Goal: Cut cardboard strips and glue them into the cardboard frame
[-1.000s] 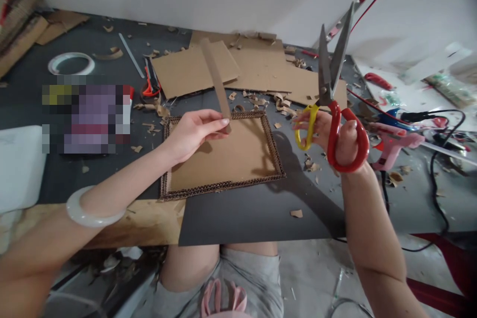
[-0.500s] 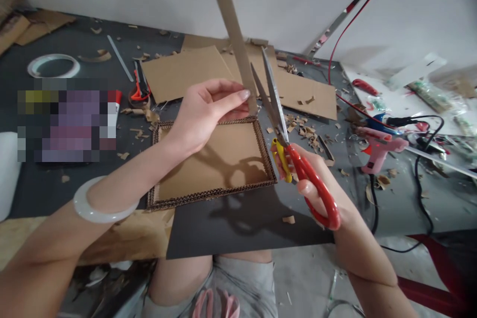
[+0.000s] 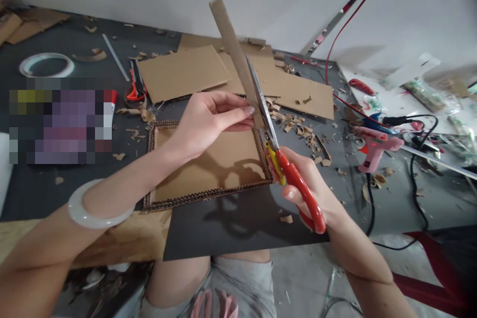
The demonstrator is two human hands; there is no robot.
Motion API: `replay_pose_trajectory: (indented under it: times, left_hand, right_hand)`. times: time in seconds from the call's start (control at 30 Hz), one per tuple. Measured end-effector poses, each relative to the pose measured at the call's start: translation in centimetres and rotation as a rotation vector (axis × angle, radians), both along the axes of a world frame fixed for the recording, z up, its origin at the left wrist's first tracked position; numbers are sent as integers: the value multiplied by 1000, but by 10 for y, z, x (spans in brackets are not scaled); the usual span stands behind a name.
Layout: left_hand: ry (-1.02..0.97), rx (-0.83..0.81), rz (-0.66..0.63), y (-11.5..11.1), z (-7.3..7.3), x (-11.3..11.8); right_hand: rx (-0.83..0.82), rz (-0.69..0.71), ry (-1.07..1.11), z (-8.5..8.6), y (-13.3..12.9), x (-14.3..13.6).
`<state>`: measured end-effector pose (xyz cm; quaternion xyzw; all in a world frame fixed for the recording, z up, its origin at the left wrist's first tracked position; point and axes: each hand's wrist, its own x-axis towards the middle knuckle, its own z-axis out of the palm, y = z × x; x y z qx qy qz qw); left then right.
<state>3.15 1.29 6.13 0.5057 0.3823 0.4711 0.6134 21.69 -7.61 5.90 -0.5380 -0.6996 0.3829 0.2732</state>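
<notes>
Close together, left fingers [image 3: 236, 116] pinching a cardboard strip [image 3: 231, 42], right fingers [image 3: 291, 192] gripping scissors [image 3: 289, 167]

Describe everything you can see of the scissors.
The scissors have shiny metal blades and glossy, plastic-looking handles, one red, one yellow. Gripped in the right hand near the right edge of the cardboard tray, they point up and away, tilted left. One long blade shows along the cardboard strip; the other is mostly hidden, so how far they open is unclear.

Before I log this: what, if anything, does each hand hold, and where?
Left hand: cardboard strip, near its lower end. Right hand: scissors, by their handles.
</notes>
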Motion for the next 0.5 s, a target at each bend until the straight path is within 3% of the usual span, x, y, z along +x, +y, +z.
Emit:
replay_pose_trajectory:
  times: [0.33, 0.5]
  left_hand:
    - [47, 4, -12, 2, -2, -1]
    - [54, 201, 18, 17, 11, -20]
  right_hand:
    - [24, -39, -13, -12, 1, 3]
    - [-12, -34, -36, -12, 1, 2]
